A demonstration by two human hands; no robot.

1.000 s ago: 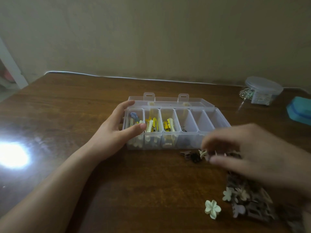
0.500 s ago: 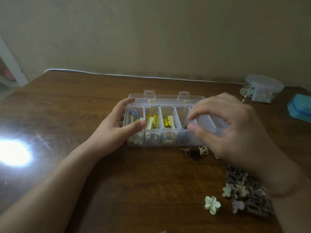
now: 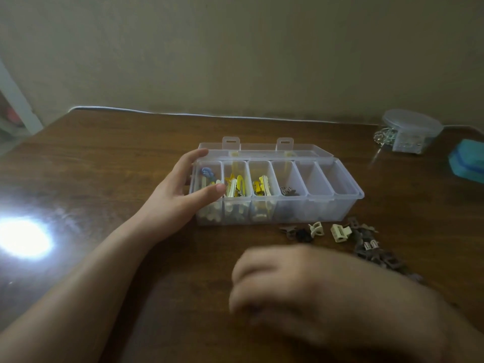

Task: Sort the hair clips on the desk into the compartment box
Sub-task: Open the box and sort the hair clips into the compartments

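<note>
Your left hand [image 3: 178, 203] and right hand [image 3: 301, 286] are both bare: no gloves, rings, watch or wristbands visible. Both forearms are uncovered, no sleeve in frame. Right hand is motion-blurred, so finger and nail detail can't be made out.

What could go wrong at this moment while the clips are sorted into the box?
The right hand is blurred and low over the desk; its wrist passes near the loose clips and may scatter them. The left hand holds only one end of the box, so a knock might turn it.
</note>
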